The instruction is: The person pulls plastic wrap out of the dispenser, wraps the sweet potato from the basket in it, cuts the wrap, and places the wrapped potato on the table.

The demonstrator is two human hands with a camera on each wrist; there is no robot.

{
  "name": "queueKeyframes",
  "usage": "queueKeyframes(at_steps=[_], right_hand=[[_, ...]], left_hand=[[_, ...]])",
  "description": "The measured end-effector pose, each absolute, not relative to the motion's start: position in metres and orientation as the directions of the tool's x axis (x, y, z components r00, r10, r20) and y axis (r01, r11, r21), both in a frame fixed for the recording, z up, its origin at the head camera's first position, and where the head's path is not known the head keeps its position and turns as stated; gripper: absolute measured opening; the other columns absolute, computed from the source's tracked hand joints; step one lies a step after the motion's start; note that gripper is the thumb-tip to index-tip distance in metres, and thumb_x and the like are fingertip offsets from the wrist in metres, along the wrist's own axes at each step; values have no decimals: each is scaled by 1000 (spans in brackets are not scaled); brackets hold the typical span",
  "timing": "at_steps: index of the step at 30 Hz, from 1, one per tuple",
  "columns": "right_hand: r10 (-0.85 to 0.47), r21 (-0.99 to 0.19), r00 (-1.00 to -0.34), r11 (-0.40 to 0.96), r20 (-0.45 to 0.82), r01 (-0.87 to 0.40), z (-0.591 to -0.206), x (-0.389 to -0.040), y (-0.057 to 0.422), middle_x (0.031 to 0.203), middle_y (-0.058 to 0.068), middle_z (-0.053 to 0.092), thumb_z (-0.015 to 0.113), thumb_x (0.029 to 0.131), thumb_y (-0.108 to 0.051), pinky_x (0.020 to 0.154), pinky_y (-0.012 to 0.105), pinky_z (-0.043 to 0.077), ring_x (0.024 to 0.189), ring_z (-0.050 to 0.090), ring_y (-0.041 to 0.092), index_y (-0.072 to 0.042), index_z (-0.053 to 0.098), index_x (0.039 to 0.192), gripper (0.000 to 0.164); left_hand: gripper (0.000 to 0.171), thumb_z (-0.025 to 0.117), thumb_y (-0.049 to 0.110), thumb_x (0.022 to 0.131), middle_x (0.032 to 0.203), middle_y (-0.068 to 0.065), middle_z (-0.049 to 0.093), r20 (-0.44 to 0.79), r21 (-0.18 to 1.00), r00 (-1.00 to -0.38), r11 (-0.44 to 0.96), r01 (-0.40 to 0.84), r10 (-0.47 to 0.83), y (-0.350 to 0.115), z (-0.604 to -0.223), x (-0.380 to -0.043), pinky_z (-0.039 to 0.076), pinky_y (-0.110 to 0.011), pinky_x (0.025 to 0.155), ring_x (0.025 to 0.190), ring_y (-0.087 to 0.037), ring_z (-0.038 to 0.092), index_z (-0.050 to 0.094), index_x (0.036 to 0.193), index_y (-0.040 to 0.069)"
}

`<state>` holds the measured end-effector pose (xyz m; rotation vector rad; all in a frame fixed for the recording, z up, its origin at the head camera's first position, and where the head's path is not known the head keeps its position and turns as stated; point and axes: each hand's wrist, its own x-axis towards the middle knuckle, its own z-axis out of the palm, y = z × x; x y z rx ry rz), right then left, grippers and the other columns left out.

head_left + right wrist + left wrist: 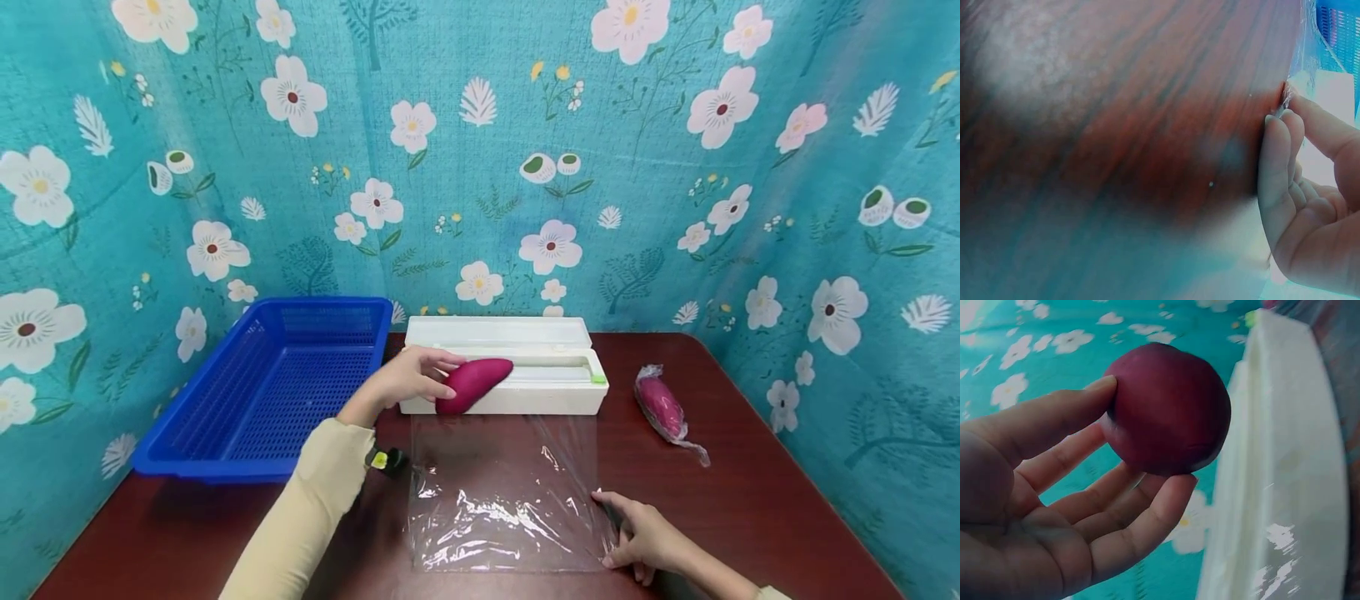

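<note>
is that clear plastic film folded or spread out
Spread: the clear film lies flattened across the table, the right hand at its edge.

Blue basket (pixel 315 383), teal floral curtain (pixel 465 167), reddish-brown table (pixel 757 483)

magenta tuber (pixel 472 385), teal floral cloth (pixel 472 192)

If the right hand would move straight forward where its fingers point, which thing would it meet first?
Probably the clear plastic film: the right hand is at its right edge, though depth there is hard to judge.
</note>
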<state>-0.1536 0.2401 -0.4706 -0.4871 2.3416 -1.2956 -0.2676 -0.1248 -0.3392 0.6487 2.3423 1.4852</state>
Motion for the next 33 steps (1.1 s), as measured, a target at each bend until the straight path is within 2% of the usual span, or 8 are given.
queueKeyframes(at_steps=[6,11,18,23,28,33], right_hand=[[-493,-860,-853,497,-173,-113,-471,-153,241,49,-1,50,79,63,-12,31,30,42,33,48,7,7,32,131,84],[-486,-851,-857,511,-170,-121,-472,-152,241,48,-1,50,79,63,-14,30,31,42,33,48,7,7,33,131,85],[-481,-853,-860,509,-169,-116,-472,-152,241,48,0,50,80,63,-15,30,32,42,33,48,8,6,33,131,85],[-484,-862,-861,492,-157,-120,-472,-152,241,48,-1,50,80,63,-14,30,30,41,33,48,7,7,33,130,85],[-489,-862,-859,491,-154,-125,-472,-152,241,48,-2,49,79,63,-15,29,29,41,33,48,7,7,33,130,85],[-485,-855,-859,505,-163,-123,-472,-152,242,48,-2,49,79,63,-16,30,31,41,33,48,7,6,32,131,86]], left_hand=[[45,69,-1,74,110,-19,57,-30,901,-807,365,234,590,-101,-362,-264,51,-39,62,88,-24,59,55,117,-4],[45,69,-7,71,107,-17,60,-47,901,-757,354,249,652,-85,-375,-254,49,-32,53,80,-19,60,58,114,-4],[43,70,-9,67,98,-12,63,-93,884,-678,373,280,729,-71,-398,-247,49,-30,56,82,-14,58,61,109,-3],[41,69,-11,68,91,-10,64,-132,884,-633,379,272,763,-65,-412,-245,44,-22,49,70,-10,55,62,107,-3],[41,67,-13,68,89,-11,64,-176,903,-619,377,209,765,-63,-418,-242,41,-21,46,69,-10,54,62,107,-4],[41,68,-13,67,89,-9,64,-221,895,-632,412,172,743,-60,-422,-240,43,-23,47,74,-11,56,63,106,-2]])
